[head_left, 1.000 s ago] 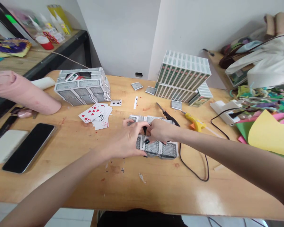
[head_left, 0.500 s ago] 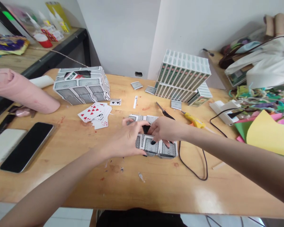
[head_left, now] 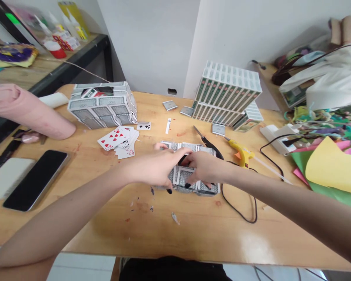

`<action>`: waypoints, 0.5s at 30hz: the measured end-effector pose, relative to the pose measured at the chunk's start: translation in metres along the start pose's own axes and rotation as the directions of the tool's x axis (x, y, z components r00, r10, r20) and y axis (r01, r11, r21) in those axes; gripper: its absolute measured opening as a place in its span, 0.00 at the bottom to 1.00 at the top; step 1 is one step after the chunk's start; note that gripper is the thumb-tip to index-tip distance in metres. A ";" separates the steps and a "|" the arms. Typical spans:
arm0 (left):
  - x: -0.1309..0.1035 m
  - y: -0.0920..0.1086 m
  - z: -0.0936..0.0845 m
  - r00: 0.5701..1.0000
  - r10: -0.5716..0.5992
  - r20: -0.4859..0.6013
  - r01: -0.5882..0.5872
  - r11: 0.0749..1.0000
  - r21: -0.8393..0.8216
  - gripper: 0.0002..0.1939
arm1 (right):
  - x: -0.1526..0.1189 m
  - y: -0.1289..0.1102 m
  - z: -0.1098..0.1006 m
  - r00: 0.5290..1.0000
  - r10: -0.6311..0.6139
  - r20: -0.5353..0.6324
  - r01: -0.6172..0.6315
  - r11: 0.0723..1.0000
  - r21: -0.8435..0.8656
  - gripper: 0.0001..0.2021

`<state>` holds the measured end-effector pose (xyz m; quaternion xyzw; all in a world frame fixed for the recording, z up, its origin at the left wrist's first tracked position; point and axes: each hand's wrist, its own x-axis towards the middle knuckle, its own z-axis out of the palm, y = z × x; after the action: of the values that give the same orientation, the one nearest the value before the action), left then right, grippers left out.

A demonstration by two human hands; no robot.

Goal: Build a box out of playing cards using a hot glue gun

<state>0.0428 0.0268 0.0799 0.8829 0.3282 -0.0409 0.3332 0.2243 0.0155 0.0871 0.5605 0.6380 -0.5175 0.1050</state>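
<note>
A box made of grey-backed playing cards (head_left: 187, 176) lies on the table in front of me, with a dark opening in its top. My left hand (head_left: 159, 166) grips its left end, thumb on the near side and fingers over the far side. At the opening, my right hand (head_left: 203, 166) has some fingers inside and its dark-nailed thumb pressed on the near wall. What the inner fingertips touch is hidden. Just behind the box lie black-handled scissors (head_left: 212, 147) and a yellow glue gun (head_left: 242, 152).
A larger card box (head_left: 102, 107) stands at the back left, beside loose playing cards (head_left: 119, 140) and a pink roll (head_left: 32, 111). Stacked card packs (head_left: 225, 91) rise at the back right. A phone (head_left: 36, 179) lies left; a power strip (head_left: 276, 138) and coloured paper (head_left: 333, 166) lie right.
My left hand has shifted left along the box, its thumb now further toward the box's left end. My right hand stays at the opening with little movement.
</note>
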 end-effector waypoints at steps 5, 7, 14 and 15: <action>0.014 0.008 -0.015 0.988 -0.055 0.142 0.052 0.998 0.026 0.46 | 0.005 -0.003 0.010 0.999 0.053 -0.014 -0.050 0.991 0.125 0.27; 0.019 0.011 -0.020 0.982 -0.062 0.177 0.051 0.997 0.063 0.46 | 0.005 -0.003 0.014 0.996 0.079 -0.036 -0.071 0.980 0.185 0.27; 0.023 0.017 -0.019 0.983 -0.088 0.163 0.078 0.995 0.069 0.48 | 0.006 0.002 0.025 0.988 0.081 -0.130 -0.035 0.947 0.320 0.28; 0.023 0.017 -0.019 0.983 -0.097 0.157 0.088 0.994 0.065 0.48 | 0.006 0.003 0.026 0.987 0.082 -0.140 -0.032 0.944 0.328 0.28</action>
<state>0.0681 0.0417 0.0973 0.8698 0.3398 -0.1365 0.3307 0.2127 -0.0016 0.0698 0.6262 0.5339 -0.5678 -0.0225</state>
